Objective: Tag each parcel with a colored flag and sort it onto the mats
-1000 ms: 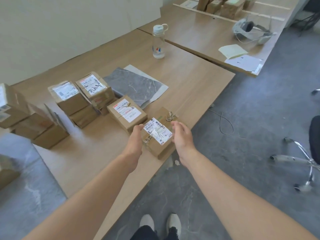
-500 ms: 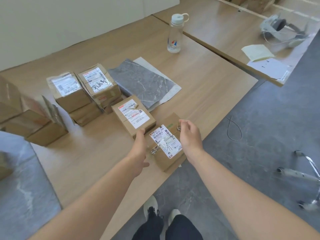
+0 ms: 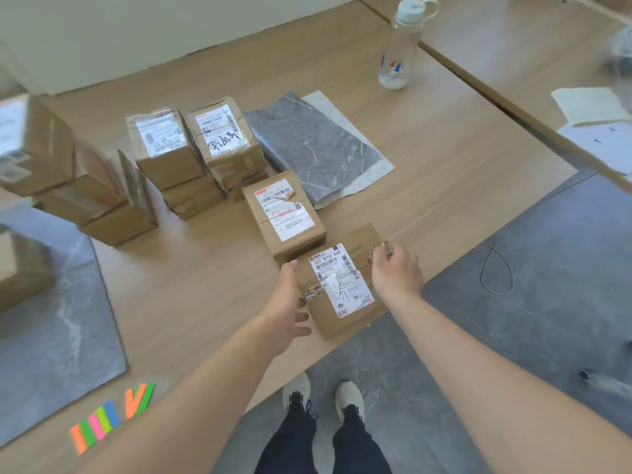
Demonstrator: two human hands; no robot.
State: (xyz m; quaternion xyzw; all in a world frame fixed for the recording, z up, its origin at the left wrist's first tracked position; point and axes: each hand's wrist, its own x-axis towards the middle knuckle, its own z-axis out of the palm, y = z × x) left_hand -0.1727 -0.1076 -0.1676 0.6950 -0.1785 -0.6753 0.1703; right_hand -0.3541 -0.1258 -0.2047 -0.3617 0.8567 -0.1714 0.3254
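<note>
A brown parcel [image 3: 342, 285] with a white shipping label lies at the table's near edge, overhanging it slightly. My left hand [image 3: 289, 302] rests flat against its left side, thumb pointing forward. My right hand [image 3: 396, 271] curls its fingers over the parcel's far right edge, at a loose bit of tape. Colored flags [image 3: 99, 422] in orange, pink, green and blue lie on the table at the lower left. One grey mat [image 3: 314, 148] lies beyond the parcels, another grey mat [image 3: 58, 330] at the left.
A second labelled parcel [image 3: 284, 213] touches the held one. Stacked parcels [image 3: 191, 148] and a box pile [image 3: 102, 203] stand behind; a box [image 3: 20, 268] sits on the left mat. A water bottle [image 3: 396, 46] stands far right. Papers [image 3: 588, 107] lie on the neighbouring table.
The view has tilted down and closer, bringing the colored flags into sight. Both hands stay at the parcel; the right hand has slid toward its far right edge.
</note>
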